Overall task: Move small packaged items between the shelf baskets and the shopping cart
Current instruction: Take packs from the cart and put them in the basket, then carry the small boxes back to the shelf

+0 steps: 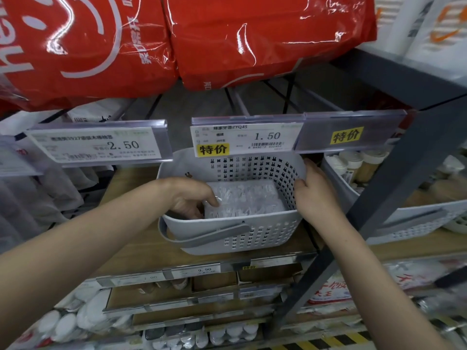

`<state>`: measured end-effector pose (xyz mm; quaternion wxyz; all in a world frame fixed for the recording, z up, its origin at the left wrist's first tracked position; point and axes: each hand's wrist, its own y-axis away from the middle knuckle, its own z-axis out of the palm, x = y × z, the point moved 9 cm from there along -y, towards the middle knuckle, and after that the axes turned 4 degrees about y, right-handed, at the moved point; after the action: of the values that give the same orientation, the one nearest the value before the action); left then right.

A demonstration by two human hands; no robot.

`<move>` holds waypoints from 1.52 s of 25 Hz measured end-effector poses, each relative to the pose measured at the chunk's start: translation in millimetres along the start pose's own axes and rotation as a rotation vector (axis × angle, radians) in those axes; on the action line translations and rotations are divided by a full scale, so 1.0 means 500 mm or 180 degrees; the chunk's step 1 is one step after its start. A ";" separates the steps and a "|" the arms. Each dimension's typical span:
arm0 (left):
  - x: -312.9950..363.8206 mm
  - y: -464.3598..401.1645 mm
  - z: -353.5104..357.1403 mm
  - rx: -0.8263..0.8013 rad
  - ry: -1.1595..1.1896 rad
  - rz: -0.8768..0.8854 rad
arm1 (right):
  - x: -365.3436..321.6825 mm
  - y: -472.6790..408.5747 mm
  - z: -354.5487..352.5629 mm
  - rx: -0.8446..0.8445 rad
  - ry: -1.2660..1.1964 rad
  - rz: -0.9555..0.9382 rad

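A white perforated basket (252, 236) with a grey handle stands on the wooden shelf. Inside lies a clear packet of small white items (247, 198). My left hand (189, 198) reaches into the basket's left side, with its fingers curled on the packet's left edge. My right hand (316, 190) holds the basket's right wall, thumb on the inside and fingers on the outside. No shopping cart is in view.
A second white basket (414, 221) with bottles stands to the right, behind a slanted grey shelf post (394, 190). Price tags (245, 140) hang just above the basket. Red bags (227, 39) fill the shelf above. Lower shelves hold boxes and white packets.
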<state>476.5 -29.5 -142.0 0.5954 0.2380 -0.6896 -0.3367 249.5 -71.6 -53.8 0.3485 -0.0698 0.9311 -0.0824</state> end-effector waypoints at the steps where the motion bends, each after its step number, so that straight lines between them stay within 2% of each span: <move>1: -0.002 -0.002 -0.005 0.0082 -0.0148 -0.0035 | 0.001 -0.001 0.000 0.0000 0.0006 0.0024; 3: 0.007 0.006 -0.028 0.0482 -0.0939 0.0042 | 0.004 -0.004 0.002 -0.0025 -0.0018 0.0122; 6: 0.064 0.042 -0.047 0.1153 -0.2379 0.0574 | -0.003 -0.005 -0.002 -0.0051 0.0018 0.0096; 9: 0.095 0.105 -0.030 0.1342 -0.2538 0.0955 | -0.020 0.017 -0.017 0.0051 0.0238 -0.0039; 11: 0.105 0.161 -0.001 0.1525 -0.2620 0.1408 | -0.036 0.057 -0.030 0.0163 0.0717 -0.0179; 13: 0.106 0.225 0.048 0.1698 -0.2702 0.2110 | -0.077 0.123 -0.048 0.0350 0.0991 -0.0693; 16: 0.100 0.322 0.149 0.1905 -0.3007 0.3340 | -0.096 0.236 -0.073 0.0229 0.1157 -0.1485; 17: 0.095 0.344 0.187 0.1869 -0.3077 0.3683 | -0.076 0.272 -0.084 0.0175 0.1183 -0.1581; 19: 0.081 0.368 0.277 0.1548 -0.3143 0.4239 | -0.006 0.341 -0.121 0.0170 0.1155 -0.1360; 21: 0.061 0.369 0.395 0.0979 -0.3134 0.4668 | 0.093 0.412 -0.179 0.0293 0.1029 -0.0767; 23: 0.037 0.360 0.530 0.0286 -0.3173 0.4866 | 0.213 0.493 -0.241 0.0526 0.0932 0.0011; 26: -0.003 0.316 0.743 -0.0792 -0.3260 0.4668 | 0.382 0.643 -0.330 0.0924 0.0753 0.1213; 30: -0.086 0.209 0.985 -0.1533 -0.3493 0.3925 | 0.583 0.849 -0.360 0.0863 0.0318 0.2563; 34: -0.187 0.101 1.134 -0.2172 -0.3499 0.2886 | 0.710 0.989 -0.342 0.0527 -0.0030 0.3234; 38: -0.229 0.022 1.191 -0.2216 -0.3347 0.2340 | 0.796 1.033 -0.356 0.0389 -0.0209 0.3528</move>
<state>-86.8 169.0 -248.0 0.3013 -0.4052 -0.7727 -0.3846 -202.9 376.9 -279.3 0.3719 0.4481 0.8106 0.0615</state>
